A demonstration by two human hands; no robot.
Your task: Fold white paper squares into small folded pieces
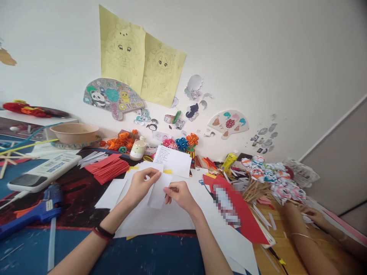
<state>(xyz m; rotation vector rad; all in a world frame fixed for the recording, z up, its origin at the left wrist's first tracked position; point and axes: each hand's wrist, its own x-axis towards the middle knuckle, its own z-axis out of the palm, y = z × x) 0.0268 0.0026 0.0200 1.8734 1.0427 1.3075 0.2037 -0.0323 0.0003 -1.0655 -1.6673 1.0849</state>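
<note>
A small white paper piece [158, 193] is held between both my hands above several white sheets [160, 219] spread on the table. My left hand [140, 185] pinches its upper left edge with thumb and fingers. My right hand [179, 194] grips its right side with curled fingers. A white printed card [173, 160] lies just behind the hands.
A stack of red paper [107, 168] and a blue glue gun [34, 212] lie at left, with a remote-like device [43, 172] and a bowl [74, 133]. A glue bottle [138, 148], paper flowers [183, 143] and skewered paper pieces [269, 175] stand behind. Another person's arms [309, 233] rest at right.
</note>
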